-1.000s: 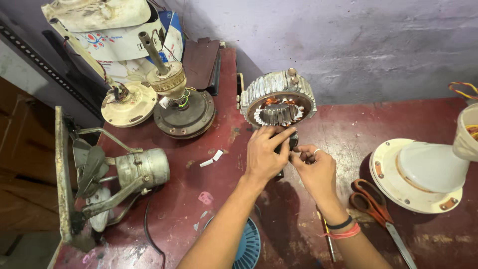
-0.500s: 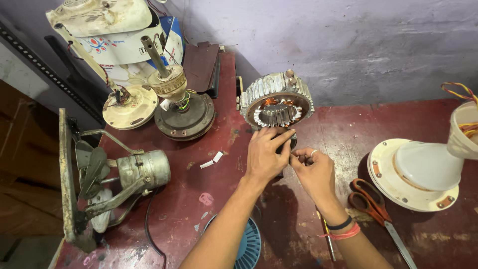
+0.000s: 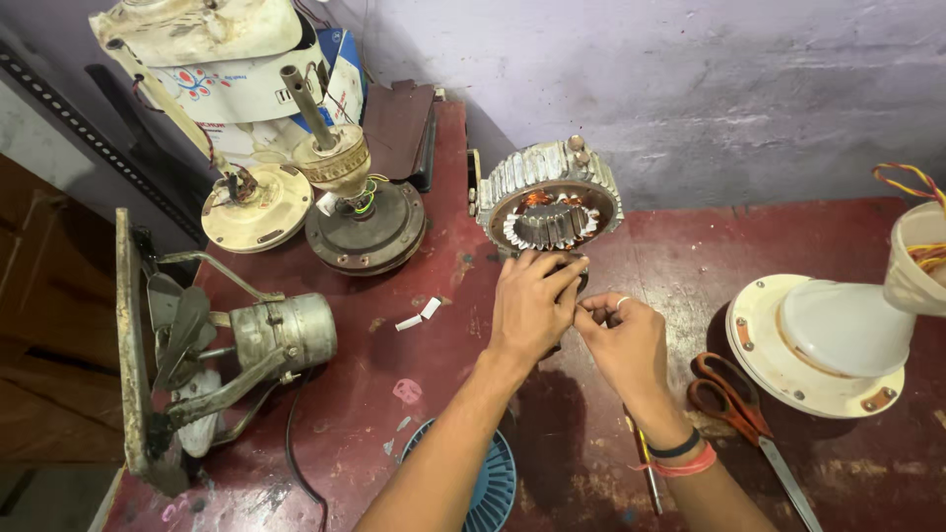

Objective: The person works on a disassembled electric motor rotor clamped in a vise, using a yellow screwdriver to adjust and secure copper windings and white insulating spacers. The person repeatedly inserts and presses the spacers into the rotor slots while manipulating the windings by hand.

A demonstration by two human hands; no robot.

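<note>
Worn red paint covers the desk (image 3: 631,246) you work at, with a pale, stained wall behind it along the top of the frame. Your left hand (image 3: 529,307) and right hand (image 3: 625,340) meet near the centre of the frame, just below the fan stator (image 3: 548,205). That stator stands on edge against the wall, its round opening facing you and slightly down, so its axis runs from the wall toward you; you see grey ribbed metal around the outside, a ring of silvery teeth inside, and copper windings at the top of the bore. Your left grip is curled, fingertips pressed together on a small dark part at the stator's lower rim; the part itself is too hidden to name. Your right grip is pinched shut on something small right beside the left fingertips, and I cannot tell what it is. On the right wrist sit a black band and an orange band (image 3: 682,457). To the right lie red-handled scissors (image 3: 741,409), blades pointing to the lower right, beside a cream fan housing (image 3: 823,340) with coloured wires at the right edge. In the upper left stand two fan motors with shafts (image 3: 360,212), and at the left lies a grey motor in a rusty bracket (image 3: 281,333). Two small white bits (image 3: 419,315) lie on the desk left of your hands, and a blue slotted disc (image 3: 488,483) shows under your left forearm.
</note>
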